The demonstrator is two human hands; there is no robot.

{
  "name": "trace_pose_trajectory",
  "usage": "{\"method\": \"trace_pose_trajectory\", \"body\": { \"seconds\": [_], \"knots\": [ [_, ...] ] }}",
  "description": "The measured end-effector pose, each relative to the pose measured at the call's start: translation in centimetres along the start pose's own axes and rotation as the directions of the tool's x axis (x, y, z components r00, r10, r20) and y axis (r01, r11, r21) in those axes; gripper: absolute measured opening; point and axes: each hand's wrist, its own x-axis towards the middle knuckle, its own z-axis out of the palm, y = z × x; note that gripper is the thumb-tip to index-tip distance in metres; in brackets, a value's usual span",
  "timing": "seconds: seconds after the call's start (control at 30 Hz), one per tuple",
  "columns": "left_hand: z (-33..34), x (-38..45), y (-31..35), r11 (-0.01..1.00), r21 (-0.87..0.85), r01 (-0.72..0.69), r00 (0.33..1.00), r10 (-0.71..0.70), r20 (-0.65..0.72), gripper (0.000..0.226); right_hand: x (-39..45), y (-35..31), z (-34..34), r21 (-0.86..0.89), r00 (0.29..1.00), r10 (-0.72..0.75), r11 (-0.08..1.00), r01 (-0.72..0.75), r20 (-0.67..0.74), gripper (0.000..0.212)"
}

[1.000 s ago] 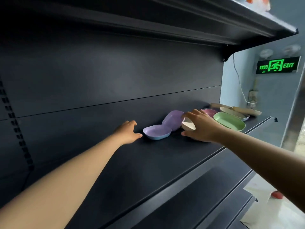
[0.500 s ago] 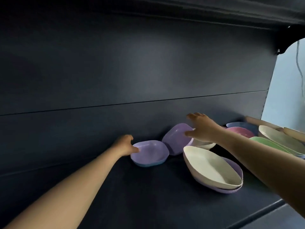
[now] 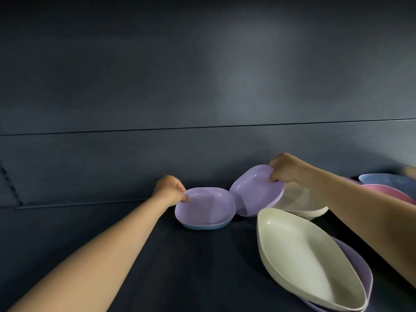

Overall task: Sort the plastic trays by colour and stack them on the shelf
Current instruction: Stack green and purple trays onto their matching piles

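On the dark shelf (image 3: 202,266) a purple tray (image 3: 207,206) lies flat on top of a blue tray (image 3: 202,226). My left hand (image 3: 170,190) pinches its left rim. A second purple tray (image 3: 254,190) stands tilted just to the right, leaning on a cream tray (image 3: 299,202). My right hand (image 3: 287,168) grips the tilted tray's upper rim. In front on the right, a large cream tray (image 3: 304,262) sits in another purple tray (image 3: 360,266).
A pink tray (image 3: 387,192) and a pale blue tray (image 3: 387,180) lie at the far right, behind my right forearm. The shelf's dark back panel (image 3: 202,86) rises directly behind the trays. Bare shelf surface stretches to the left and front.
The view has closed in on the shelf. My left hand has taken hold of the flat purple tray's rim, and my right hand has curled round the tilted purple tray's upper rim.
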Motion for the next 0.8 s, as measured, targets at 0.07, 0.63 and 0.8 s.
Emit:
{"method": "trace_pose_trajectory", "body": {
  "seconds": [0.07, 0.63, 0.8],
  "knots": [
    [0.0, 0.1, 0.0, 1.000, 0.011, -0.007, 1.000, 0.007, -0.024, 0.015, 0.3, -0.1, -0.1, 0.005, 1.000, -0.008, 1.000, 0.008, 0.010, 0.005],
    [-3.9, -0.3, 0.4, 0.969, -0.248, -0.012, 0.972, -0.046, -0.230, 0.023, 0.2, -1.2, -2.3, 0.317, 0.972, -0.015, 0.944, 0.091, -0.233, 0.024],
    [-5.5, -2.6, -0.9, 0.652, -0.741, 0.163, 0.982, -0.183, 0.054, 0.007, -1.5, -3.1, -2.4, 0.704, 0.988, 0.035, 0.705, 0.082, -0.150, 0.016]
  ]
}}
